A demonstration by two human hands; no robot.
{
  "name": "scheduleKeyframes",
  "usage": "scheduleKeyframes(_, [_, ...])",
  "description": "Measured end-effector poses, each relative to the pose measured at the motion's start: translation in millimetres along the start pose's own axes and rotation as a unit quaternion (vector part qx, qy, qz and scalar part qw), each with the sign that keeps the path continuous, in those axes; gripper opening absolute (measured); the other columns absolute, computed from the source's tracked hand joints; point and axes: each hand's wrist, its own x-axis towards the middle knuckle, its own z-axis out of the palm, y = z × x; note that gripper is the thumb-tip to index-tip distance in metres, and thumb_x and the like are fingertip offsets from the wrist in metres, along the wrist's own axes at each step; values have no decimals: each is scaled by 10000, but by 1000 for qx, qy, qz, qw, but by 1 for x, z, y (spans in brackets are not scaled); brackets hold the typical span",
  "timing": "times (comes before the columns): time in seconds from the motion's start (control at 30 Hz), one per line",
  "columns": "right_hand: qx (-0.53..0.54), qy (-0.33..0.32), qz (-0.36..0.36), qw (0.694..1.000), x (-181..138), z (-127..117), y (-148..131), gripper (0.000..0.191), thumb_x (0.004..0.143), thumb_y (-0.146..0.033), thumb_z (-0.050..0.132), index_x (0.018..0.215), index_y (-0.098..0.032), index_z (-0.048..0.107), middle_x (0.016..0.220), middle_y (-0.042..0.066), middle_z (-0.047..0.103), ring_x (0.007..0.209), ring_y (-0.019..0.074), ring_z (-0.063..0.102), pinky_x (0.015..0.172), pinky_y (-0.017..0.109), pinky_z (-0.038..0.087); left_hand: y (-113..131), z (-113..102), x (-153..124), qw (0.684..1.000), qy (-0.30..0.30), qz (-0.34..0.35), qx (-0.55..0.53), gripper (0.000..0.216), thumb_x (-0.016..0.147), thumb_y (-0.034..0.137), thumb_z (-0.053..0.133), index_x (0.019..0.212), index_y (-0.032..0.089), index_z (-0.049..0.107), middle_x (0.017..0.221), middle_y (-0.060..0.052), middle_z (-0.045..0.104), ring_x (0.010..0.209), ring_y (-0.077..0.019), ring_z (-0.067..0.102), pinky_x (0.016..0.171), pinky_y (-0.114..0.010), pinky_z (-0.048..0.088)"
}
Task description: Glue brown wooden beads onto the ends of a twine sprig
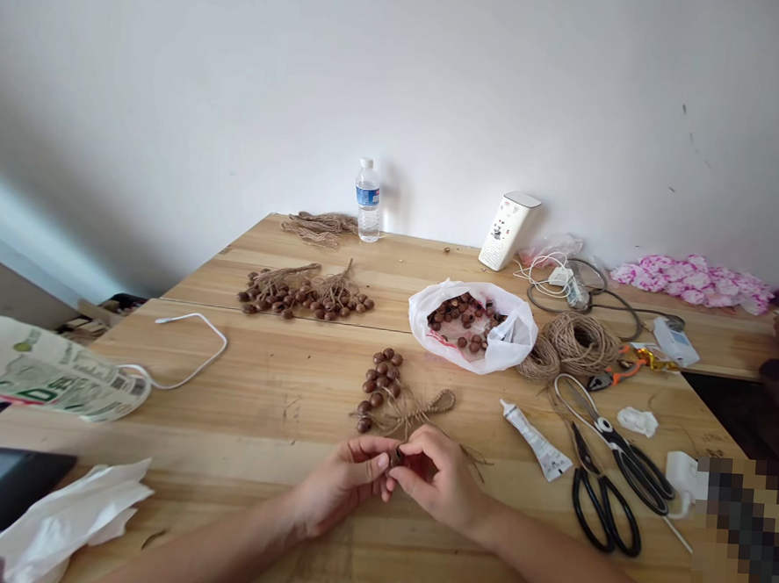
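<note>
My left hand (344, 487) and my right hand (440, 479) meet at the table's near middle, fingers pinched together on a small brown bead (396, 457) with jute twine (422, 410) trailing from it. Just beyond my fingers lies a cluster of brown beads (381, 379) strung on that twine. A white plastic bag (512, 334) holding more brown beads sits further back. Finished bead-and-twine bundles (303, 295) lie at the back left.
Two pairs of black scissors (605, 489), a glue tube (535, 439), twine coils (574, 345) and pliers (612, 374) lie right. A water bottle (368, 200), a white device (507, 230), cables, pink fabric (694, 279) stand behind. A printed bag (47, 380) and white plastic (72, 518) lie left.
</note>
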Motion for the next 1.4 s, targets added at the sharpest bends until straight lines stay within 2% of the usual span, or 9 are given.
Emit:
scheduleKeyframes(0.43, [4,-2,-6,1000,-2,2,-1,107,796,-174,559,896,-210,551,786,13,522,669,129,507,585,234,431,2,5,-1,1000,-5,9,-3,223,653,200,789,864,144,743,788,-77,737,656,-141,627,677,-276,465])
scheduleKeyframes(0.6, [14,-7,15,1000,0,-1,-7,146,780,-168,564,921,-201,559,796,15,512,602,111,479,527,220,406,2,4,0,1000,5,16,-5,213,642,156,787,852,152,748,855,-76,748,776,-181,652,795,-321,461])
scheduleKeyframes(0.77, [25,-4,19,1000,0,-1,-8,133,822,-231,565,947,-188,571,812,28,526,634,121,500,553,231,424,3,3,0,1000,7,18,-7,249,628,116,787,868,168,747,872,-65,755,870,-210,659,895,-355,427])
scheduleKeyframes(1.0, [28,-3,32,999,-2,1,-5,132,844,-195,535,975,-200,552,845,35,544,687,131,524,602,238,457,3,2,-1,999,9,40,-2,210,665,145,767,874,163,751,901,-66,750,886,-200,647,872,-332,437])
scheduleKeyframes(1.23, [30,-3,26,999,-3,1,-5,179,822,-193,548,1000,-205,562,849,34,541,663,126,524,561,227,449,3,4,-1,999,24,31,-10,180,659,156,772,837,166,750,875,-64,757,873,-210,660,865,-346,445])
scheduleKeyframes(1.4, [31,6,12,999,-2,2,-8,186,823,-183,541,1005,-203,571,850,41,547,693,137,533,596,244,463,4,4,1,999,26,18,-21,183,636,151,788,814,157,749,845,-72,762,857,-210,670,854,-338,454])
